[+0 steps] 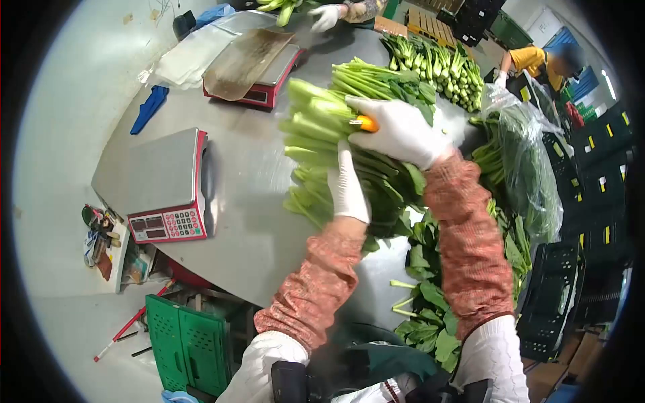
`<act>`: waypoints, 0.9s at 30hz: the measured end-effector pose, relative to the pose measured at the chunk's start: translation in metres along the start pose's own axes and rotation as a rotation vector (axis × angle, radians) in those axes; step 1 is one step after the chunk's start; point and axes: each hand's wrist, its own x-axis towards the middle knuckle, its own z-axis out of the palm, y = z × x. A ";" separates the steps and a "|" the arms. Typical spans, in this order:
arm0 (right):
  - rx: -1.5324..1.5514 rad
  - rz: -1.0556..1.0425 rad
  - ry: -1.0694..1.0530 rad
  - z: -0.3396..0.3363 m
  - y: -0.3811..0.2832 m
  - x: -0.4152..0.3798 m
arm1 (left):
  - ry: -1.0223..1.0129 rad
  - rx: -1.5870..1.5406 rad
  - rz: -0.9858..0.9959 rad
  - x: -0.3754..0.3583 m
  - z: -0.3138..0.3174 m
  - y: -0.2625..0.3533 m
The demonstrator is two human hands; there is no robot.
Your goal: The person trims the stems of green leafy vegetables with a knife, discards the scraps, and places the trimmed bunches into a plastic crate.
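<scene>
A bunch of leafy greens (312,138) with pale green stalks pointing left hangs over the steel table, blurred by motion. My right hand (403,131), in a white glove, grips an orange-handled tool (367,123) over the stalks; its short tip points left. My left hand (347,185), also gloved, is wrapped against the lower side of the same bunch. The leaves of the bunch trail to the right, beneath my hands. Just behind lies a further bunch of thin-stalked greens (363,79).
Two red-edged scales (164,171) (255,77) stand on the steel table (245,201). More greens (440,70) are piled at the back and a plastic bag (531,168) at the right. A green crate (188,342) is below. Two co-workers' gloved hands (326,18) (500,78) show.
</scene>
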 end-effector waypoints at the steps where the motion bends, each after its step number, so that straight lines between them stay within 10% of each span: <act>1: -0.001 0.053 -0.027 0.025 0.015 0.005 | 0.015 0.104 -0.112 0.021 -0.021 -0.011; 4: 0.056 0.208 -0.032 0.132 0.079 -0.009 | -0.027 0.297 -0.457 0.061 -0.073 -0.029; 8: 0.551 0.528 0.076 0.179 0.107 -0.044 | -0.171 0.528 -0.434 0.072 -0.105 -0.032; 17: 0.705 0.611 0.415 0.085 0.024 -0.161 | -0.163 0.215 -0.281 0.026 -0.094 -0.024; 18: 0.753 0.645 0.409 0.087 0.017 -0.190 | -0.516 0.523 0.044 0.027 -0.117 -0.038; 20: 0.710 0.667 0.422 0.095 -0.017 -0.245 | -0.280 0.350 -0.275 -0.015 -0.083 -0.012; 21: 0.903 0.827 0.301 0.095 -0.037 -0.277 | -0.587 0.598 -0.124 -0.024 -0.092 -0.012; 27: 0.727 1.017 0.283 0.140 -0.120 -0.402 | -0.546 0.656 -0.410 -0.081 -0.086 -0.029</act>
